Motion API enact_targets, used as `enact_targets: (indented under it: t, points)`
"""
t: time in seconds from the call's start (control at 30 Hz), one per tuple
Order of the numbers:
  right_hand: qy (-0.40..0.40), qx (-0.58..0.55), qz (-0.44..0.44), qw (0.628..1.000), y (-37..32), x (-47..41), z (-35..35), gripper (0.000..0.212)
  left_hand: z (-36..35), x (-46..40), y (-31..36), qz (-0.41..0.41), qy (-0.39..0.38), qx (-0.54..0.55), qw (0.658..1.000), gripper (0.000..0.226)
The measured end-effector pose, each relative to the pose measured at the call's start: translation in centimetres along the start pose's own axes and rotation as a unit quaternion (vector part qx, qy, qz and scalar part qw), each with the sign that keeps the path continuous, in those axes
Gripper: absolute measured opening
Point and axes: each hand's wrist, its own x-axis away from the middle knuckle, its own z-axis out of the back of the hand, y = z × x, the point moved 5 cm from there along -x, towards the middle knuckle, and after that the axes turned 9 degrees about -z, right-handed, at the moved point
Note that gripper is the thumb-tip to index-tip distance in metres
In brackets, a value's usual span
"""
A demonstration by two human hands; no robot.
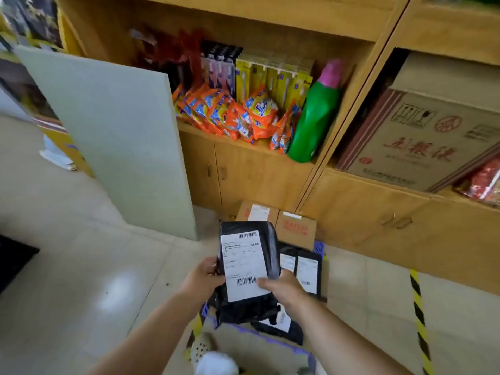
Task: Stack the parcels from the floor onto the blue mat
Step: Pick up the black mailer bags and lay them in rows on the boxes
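I hold a black plastic parcel [247, 266] with a white shipping label in both hands, above the floor. My left hand [204, 277] grips its left edge. My right hand [281, 286] grips its lower right side, thumb on the label. Below it lie more black parcels [308, 269] with white labels on the blue mat [319, 249], whose edge shows at the far right. Two small cardboard boxes [296, 230] stand at the mat's far end, against the cabinet. A flat cardboard piece [257, 345] lies nearest me.
A wooden shelf unit [270, 169] with snack packets and a green bottle [315, 115] stands straight ahead. A pale board [108, 131] leans against it on the left. Yellow-black tape [418, 315] marks the tiled floor at right. A dark mat [13, 258] lies far left.
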Motion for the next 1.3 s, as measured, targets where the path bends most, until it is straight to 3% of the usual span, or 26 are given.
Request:
enact_targets:
  t: [0.1, 0.23, 0.4, 0.53, 0.7, 0.8, 0.9, 1.07, 1.17, 1.3]
  points:
    - [0.04, -0.06, -0.042, 0.997, 2.0, -1.6, -0.6, 0.027, -0.5, -2.8, -1.2, 0.009, -0.049, -0.034, 0.998, 0.034]
    - [0.063, -0.106, -0.091, 0.988, 5.1, -4.3, 0.3, 0.028, -1.8, -6.9, -4.7, 0.057, -0.098, -0.056, 0.992, 0.038]
    - [0.093, -0.118, -0.144, 0.978, 8.3, -10.1, 2.9, 0.033, -2.3, -12.7, -9.8, 0.105, -0.05, -0.137, 0.984, 0.053]
    - [0.12, -0.115, -0.161, 0.973, 9.7, -16.7, 4.5, 0.03, -2.4, -18.9, -13.2, 0.072, -0.056, -0.283, 0.955, 0.063]
    - [0.171, -0.116, -0.177, 0.962, 11.0, -26.1, 5.5, 0.036, -3.5, -26.9, -17.7, 0.011, -0.127, -0.454, 0.882, 0.063]
    - [0.178, -0.113, -0.167, 0.963, 11.4, -31.2, 5.5, 0.03, -4.2, -31.3, -21.0, -0.014, -0.171, -0.552, 0.816, 0.069]
    - [0.172, -0.102, -0.153, 0.968, 11.4, -35.5, 5.0, 0.015, -4.3, -34.8, -23.4, -0.022, -0.179, -0.624, 0.76, 0.076]
    - [0.158, -0.113, -0.132, 0.972, 11.7, -40.7, 3.8, 0.016, -4.4, -38.9, -26.2, -0.029, -0.175, -0.696, 0.695, 0.089]
    - [0.138, -0.093, -0.123, 0.978, 12.0, -42.4, 3.5, 0.015, -4.6, -40.5, -27.0, -0.043, -0.153, -0.705, 0.691, 0.091]
    - [0.17, -0.017, -0.116, 0.979, 12.7, -43.6, 3.5, 0.019, -4.4, -41.4, -28.9, -0.081, -0.149, -0.669, 0.723, 0.094]
